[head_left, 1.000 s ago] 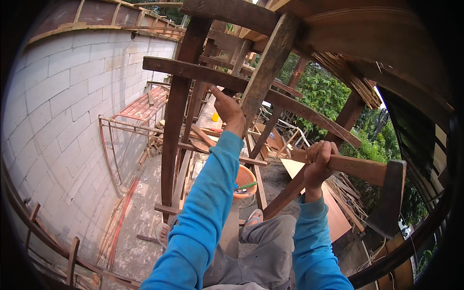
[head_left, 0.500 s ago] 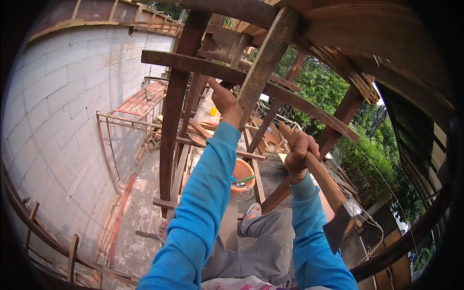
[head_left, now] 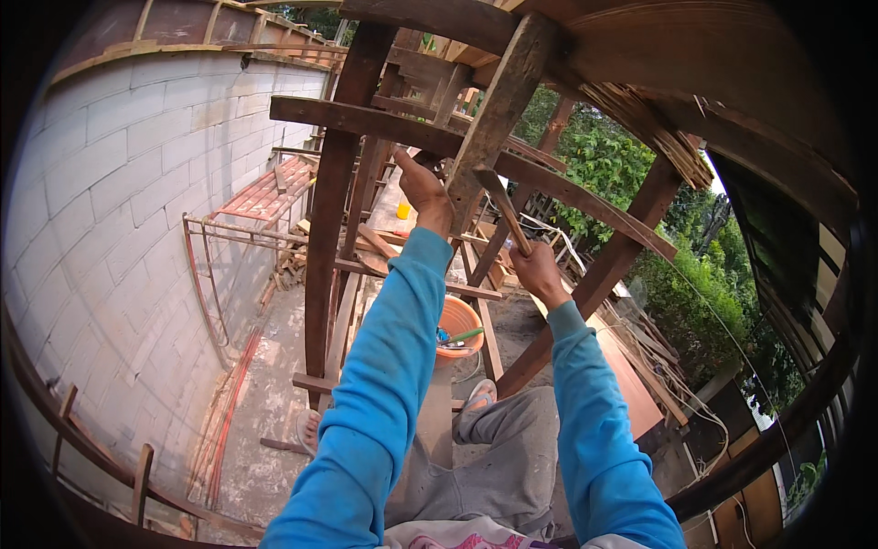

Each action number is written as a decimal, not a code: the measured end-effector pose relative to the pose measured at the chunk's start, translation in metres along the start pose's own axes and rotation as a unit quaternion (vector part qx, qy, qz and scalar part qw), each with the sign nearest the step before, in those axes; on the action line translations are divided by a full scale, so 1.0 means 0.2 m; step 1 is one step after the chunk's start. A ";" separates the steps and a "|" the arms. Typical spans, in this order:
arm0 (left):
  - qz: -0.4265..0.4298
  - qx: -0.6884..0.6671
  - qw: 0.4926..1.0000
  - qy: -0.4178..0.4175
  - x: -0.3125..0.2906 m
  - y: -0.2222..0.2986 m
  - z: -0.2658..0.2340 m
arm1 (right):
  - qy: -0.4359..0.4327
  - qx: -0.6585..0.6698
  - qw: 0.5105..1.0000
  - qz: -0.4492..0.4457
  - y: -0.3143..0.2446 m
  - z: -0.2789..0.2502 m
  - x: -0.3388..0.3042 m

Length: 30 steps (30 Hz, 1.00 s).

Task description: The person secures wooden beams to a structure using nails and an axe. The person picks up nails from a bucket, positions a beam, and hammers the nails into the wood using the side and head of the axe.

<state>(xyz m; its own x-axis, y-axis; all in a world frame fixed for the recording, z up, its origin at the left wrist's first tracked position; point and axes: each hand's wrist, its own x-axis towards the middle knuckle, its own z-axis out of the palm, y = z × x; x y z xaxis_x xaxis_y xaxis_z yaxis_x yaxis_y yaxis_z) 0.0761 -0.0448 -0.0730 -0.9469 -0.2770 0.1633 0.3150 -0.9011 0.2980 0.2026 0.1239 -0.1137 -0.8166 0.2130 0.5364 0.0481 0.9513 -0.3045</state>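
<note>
A pale block wall [head_left: 128,183] curves up the left side, and against it stands a scaffold of dark timber: a tall upright post [head_left: 329,210], a long crosspiece [head_left: 384,123] running rightward, and a weathered diagonal brace [head_left: 498,105] leaning across where they meet. Green trees [head_left: 631,174] fill the gap on the right. Far below, the concrete floor [head_left: 265,403] carries loose planks and an orange bucket [head_left: 457,322] with tools in it, just between the person's blue sleeves; sandalled feet show beneath.

The left hand [head_left: 425,192] is raised to the joint of crosspiece and brace, fingers pinched narrow against the wood; whatever it pinches is too small to make out. The right hand [head_left: 538,273] is wrapped tight around the wooden handle of a hammer [head_left: 505,206], which slants up and to the left, its head lying close against the diagonal brace, just beside the left hand.
</note>
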 end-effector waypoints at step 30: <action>0.048 0.244 0.887 -0.389 0.05 -0.04 -0.19 | 0.059 0.272 0.960 0.035 0.45 0.45 -0.71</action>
<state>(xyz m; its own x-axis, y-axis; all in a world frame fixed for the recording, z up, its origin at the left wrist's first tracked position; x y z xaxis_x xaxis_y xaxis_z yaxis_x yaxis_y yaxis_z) 0.0624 -0.0526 -0.1096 -0.6429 0.1406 0.7530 0.5621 -0.5812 0.5884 0.2702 0.1599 -0.2882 -0.7501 0.3255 0.5756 -0.2333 0.6842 -0.6910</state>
